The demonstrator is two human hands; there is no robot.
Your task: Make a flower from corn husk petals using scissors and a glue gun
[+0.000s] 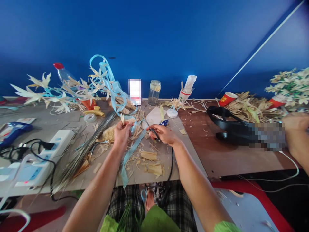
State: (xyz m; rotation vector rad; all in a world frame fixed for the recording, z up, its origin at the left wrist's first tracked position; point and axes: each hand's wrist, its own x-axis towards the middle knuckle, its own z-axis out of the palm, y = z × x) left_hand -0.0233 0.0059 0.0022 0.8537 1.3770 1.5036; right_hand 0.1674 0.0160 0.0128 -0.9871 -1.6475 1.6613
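Note:
My left hand (122, 132) is closed, pinching a small pale husk flower piece (122, 120) upright between its fingertips. A light blue ribbon (131, 151) runs beside these fingers and hangs toward the table's front edge; whether they also grip it I cannot tell. My right hand (165, 133) is closed around a slim dark tool, which looks like scissors (154, 133), its tip pointing left toward the ribbon. Both hands hover just above husk scraps (149, 156) on the table. A bundle of thin wires (89, 141) lies left of my left hand.
Husk flowers on blue stems (64, 96), a glass jar (154, 93) and a white cup (185, 95) stand along the blue wall. A power strip (51, 151) with cables is at left. A black headband-like device (231, 129) and another person's arm (298, 138) are at right.

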